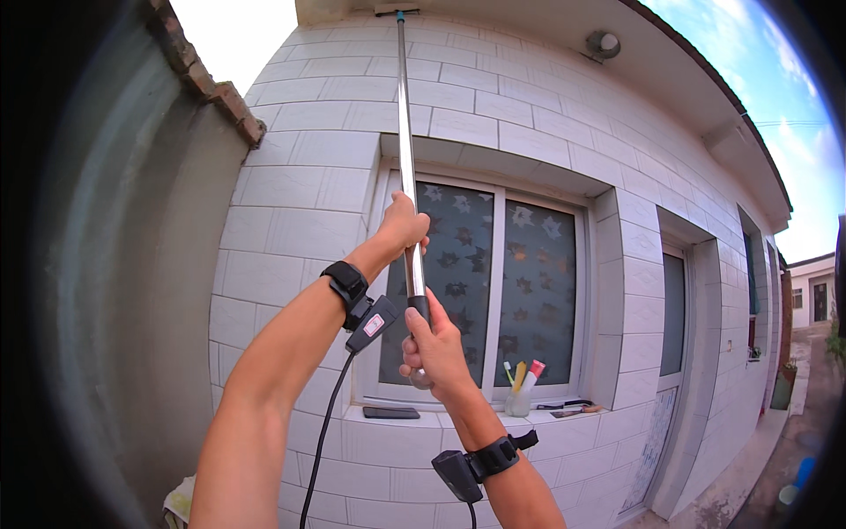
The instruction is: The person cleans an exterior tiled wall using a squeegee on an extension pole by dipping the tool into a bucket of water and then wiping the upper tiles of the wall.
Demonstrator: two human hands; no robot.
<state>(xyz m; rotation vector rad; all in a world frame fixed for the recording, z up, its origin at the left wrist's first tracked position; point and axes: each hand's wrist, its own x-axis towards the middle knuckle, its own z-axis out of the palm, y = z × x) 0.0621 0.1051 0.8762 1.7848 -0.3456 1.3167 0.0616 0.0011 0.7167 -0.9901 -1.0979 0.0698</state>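
My left hand (pixel 406 223) is closed around the middle of a long shiny metal pole (pixel 404 119). Lower down, my right hand (pixel 436 344) grips the pole's dark handle near its rounded end. The pole rises steeply up the white tiled wall (pixel 529 106). At its top, past a blue joint, a flat wide head (pixel 396 10) is up where the wall meets the eave; whether it touches cannot be told. Both wrists wear black straps with box-like devices and cables. Behind the hands is a sliding window (pixel 535 284) with leaf patterns.
On the window sill (pixel 456 419) lie a dark phone (pixel 391 413), a glass jar (pixel 517 402) with a toothbrush and tubes, and some small tools (pixel 575 410). A round lamp (pixel 603 45) hangs under the eave. A grey wall (pixel 165 231) stands left; a door (pixel 671 317) is right.
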